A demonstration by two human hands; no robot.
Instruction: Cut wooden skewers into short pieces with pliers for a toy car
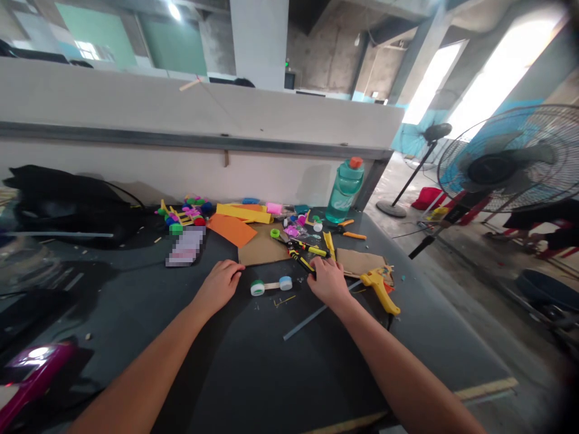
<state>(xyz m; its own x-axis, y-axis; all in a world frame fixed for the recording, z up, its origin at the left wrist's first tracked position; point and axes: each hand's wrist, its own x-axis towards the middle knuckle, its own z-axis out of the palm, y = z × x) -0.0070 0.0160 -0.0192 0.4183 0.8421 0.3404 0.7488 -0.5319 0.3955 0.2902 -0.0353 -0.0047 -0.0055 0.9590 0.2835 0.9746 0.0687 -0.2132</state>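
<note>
Green and blue show on the two ends of the joined caps point(271, 286), which lie on the dark table point(253, 374) between your hands, a pale strip linking them. Take that piece as the centre of the clock. At nine o'clock your left hand point(217, 286) rests with fingers loosely curled and nothing visible in its grasp, its fingertips by the near left corner of the cardboard point(262, 246). At three o'clock your right hand point(329, 280) is bent over the handle ends of the black-and-yellow pliers point(302, 260); you cannot tell from this view whether it grips them. The pliers lie toward one to two o'clock, partly over the cardboard, which sits at twelve.

Beyond your right hand, also at three, is the yellow glue gun point(382, 292). A clear stick point(303, 322) slants at four to five. Orange paper point(233, 229) lies at eleven, a blurred-out phone point(185, 247) at ten, and the teal bottle point(346, 193) stands at one.
</note>
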